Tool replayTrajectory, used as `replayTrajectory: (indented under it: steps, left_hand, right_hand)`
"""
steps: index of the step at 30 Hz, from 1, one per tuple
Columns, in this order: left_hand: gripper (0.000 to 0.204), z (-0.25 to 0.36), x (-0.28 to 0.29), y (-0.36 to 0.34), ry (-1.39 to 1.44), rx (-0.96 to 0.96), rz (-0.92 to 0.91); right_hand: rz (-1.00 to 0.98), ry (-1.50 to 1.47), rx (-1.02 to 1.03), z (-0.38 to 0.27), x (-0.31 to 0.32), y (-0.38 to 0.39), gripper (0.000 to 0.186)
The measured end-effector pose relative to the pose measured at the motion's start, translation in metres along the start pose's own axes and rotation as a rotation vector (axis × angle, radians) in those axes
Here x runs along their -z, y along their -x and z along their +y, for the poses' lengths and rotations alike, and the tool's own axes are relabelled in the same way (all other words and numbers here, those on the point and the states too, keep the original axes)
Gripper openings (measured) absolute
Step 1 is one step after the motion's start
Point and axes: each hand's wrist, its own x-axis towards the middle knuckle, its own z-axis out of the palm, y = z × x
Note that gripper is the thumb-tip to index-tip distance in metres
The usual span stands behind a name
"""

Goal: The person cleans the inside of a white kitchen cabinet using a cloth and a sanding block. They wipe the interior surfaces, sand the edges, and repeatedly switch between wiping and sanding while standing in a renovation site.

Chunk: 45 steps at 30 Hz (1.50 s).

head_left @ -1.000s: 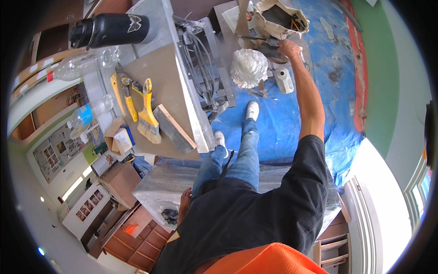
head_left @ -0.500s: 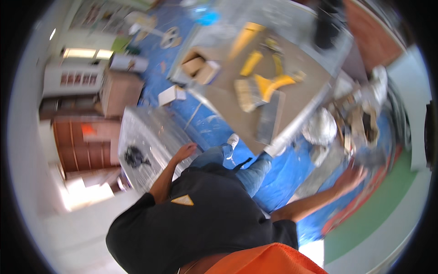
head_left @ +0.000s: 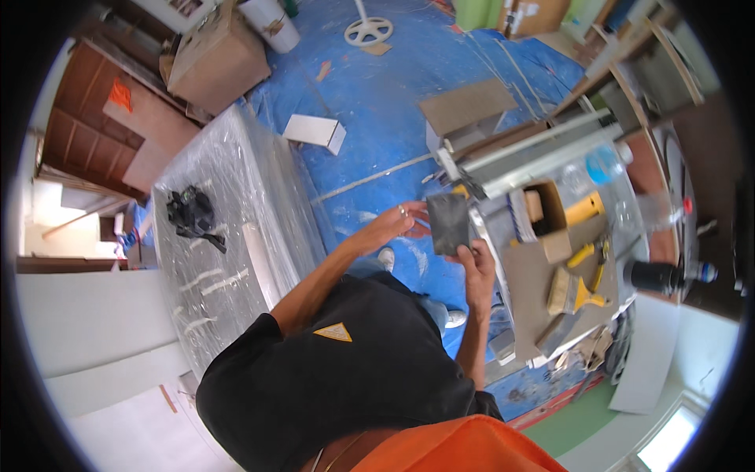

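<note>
My right hand (head_left: 476, 267) grips a dark grey rectangular sheet (head_left: 448, 224) by its lower edge, thumb on its face. The sheet looks like sandpaper, though its grain is too small to make out. My left hand (head_left: 393, 224), with a ring on one finger, is beside the sheet's left edge. Its fingers are apart and stretched toward the sheet; I cannot tell whether the fingertips touch it. Right of my right hand, a work table carries a wide brush (head_left: 568, 293) with a yellow handle, yellow-handled tools (head_left: 586, 256) and a flat grey blade-like piece (head_left: 557, 332).
An open cardboard box (head_left: 557, 245), plastic bottles (head_left: 604, 164) and a black bottle (head_left: 654, 275) stand on the table. To my left is a plastic-wrapped block (head_left: 236, 259) with a crumpled black bag (head_left: 191, 214). A white box (head_left: 314, 132) lies on the blue floor sheeting (head_left: 362, 102).
I have turned toward the right, away from facing the table. My right hand has come in from the far right with the grey sheet, and my left hand has moved over to meet it.
</note>
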Motion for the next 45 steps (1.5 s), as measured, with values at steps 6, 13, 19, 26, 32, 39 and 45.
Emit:
replayTrajectory:
  steps: [6, 13, 19, 26, 32, 39, 45]
  left_hand:
    - [0.034, 0.071, 0.122, -0.014, -0.126, -0.06, 0.391]
    - [0.04, 0.119, 0.23, -0.091, 0.279, -0.064, 0.335]
    - [0.04, 0.163, 0.356, -0.192, 0.128, -0.047, 0.524]
    - [0.047, 0.282, 0.522, -0.192, -0.052, -0.115, 1.054]
    - [0.044, 0.322, 0.635, -0.212, 0.062, -0.204, 1.317]
    - [0.044, 0.413, 0.819, -0.295, 0.047, -0.1, 1.313]
    - [0.039, 0.589, 1.001, -0.397, -0.154, -0.297, 1.283]
  right_hand:
    - [-0.36, 0.03, -0.08, 0.043, -0.133, -0.131, 0.023]
    - [-0.449, -0.002, 0.001, 0.046, -0.218, -0.284, 0.104]
    - [-0.528, 0.098, -0.048, 0.046, -0.312, -0.475, 0.067]
    - [-0.68, -0.207, -0.185, 0.054, -0.445, -0.743, 0.063]
    - [-0.661, 0.504, 0.244, 0.145, -0.47, -0.935, 0.055]
    - [-0.033, 0.618, -0.744, 0.316, -0.354, -1.001, 0.051]
    - [0.195, 0.674, -0.894, 0.345, -0.362, -1.044, 0.041]
